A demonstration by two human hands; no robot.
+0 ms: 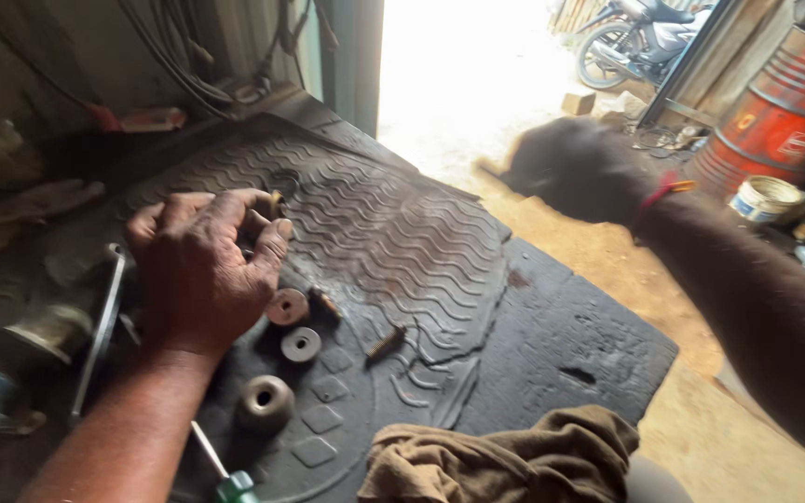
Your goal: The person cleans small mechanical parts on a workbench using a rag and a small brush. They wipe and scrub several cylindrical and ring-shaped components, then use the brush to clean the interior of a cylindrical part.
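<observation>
Pinching a small brass-coloured part (275, 203) at left-centre, your left hand (202, 270) could drop it among the washers (288, 305) on the rubber mat (402, 233) — thin grip. Right hand (575, 168), upper right, blurred — fingers' state can't be told.

Harsh daylight poured through an open doorway (463, 65) onto a sandy dirt floor (607, 279). A motorbike (635, 37) stood outside. A red metal drum (784, 112) stood at the right; cables (188, 65) hung on the dim wall.
</observation>
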